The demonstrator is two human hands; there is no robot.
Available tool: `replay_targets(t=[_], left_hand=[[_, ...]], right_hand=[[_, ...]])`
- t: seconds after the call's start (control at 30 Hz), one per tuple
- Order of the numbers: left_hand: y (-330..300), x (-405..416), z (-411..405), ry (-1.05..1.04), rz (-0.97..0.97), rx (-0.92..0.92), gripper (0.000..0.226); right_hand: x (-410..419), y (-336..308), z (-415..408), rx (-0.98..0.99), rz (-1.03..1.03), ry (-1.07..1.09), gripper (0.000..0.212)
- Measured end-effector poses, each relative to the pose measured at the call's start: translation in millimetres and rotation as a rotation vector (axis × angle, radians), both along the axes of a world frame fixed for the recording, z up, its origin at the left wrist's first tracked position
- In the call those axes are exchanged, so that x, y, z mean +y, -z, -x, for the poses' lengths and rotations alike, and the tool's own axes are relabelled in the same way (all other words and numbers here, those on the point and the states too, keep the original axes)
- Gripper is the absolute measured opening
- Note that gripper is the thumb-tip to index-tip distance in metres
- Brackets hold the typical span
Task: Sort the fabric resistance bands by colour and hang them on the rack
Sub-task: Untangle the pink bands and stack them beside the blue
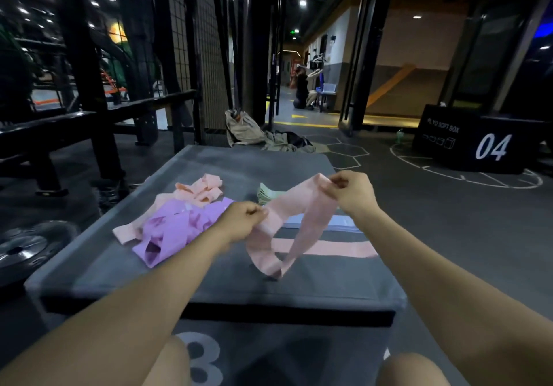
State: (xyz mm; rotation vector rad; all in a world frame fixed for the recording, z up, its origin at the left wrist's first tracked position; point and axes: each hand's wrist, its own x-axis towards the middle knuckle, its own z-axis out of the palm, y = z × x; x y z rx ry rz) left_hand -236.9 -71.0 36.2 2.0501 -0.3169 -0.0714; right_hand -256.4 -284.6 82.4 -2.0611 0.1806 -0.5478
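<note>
Two hands are clenched on one pink band (294, 230): the left hand (244, 221) pinches it at nine o'clock, the right hand (350, 192) at two o'clock, so the soft woven loop is spread open above the padded grey worktop (209, 278), probably for flattening. A tangled pile (176, 221) of lilac and peach bands is left at ten o'clock; flattened bands (344, 248) are laid at three o'clock.
</note>
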Motion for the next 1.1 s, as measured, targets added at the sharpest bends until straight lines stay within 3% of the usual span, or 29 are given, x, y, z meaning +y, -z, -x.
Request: replay_targets(t=[0.3,0.6,0.77,0.93,1.1], left_hand=[[-36,7,-3,0.050,0.420,0.181,0.020],[-69,1,11,0.032,0.565,0.149,0.019],[-78,9,16,-0.037,0.500,0.113,0.018],[-76,22,20,-0.203,0.170,-0.100,0.026],[-75,18,42,0.018,0.291,-0.305,0.008]], right_hand=[[25,11,9,0.193,0.280,-0.147,0.019],[63,-16,38,0.082,0.004,-0.427,0.016],[74,-23,38,0.008,0.005,-0.369,0.006],[78,-43,42,-0.061,-0.131,-0.344,0.012],[80,-52,46,-0.070,-0.187,-0.338,0.012]])
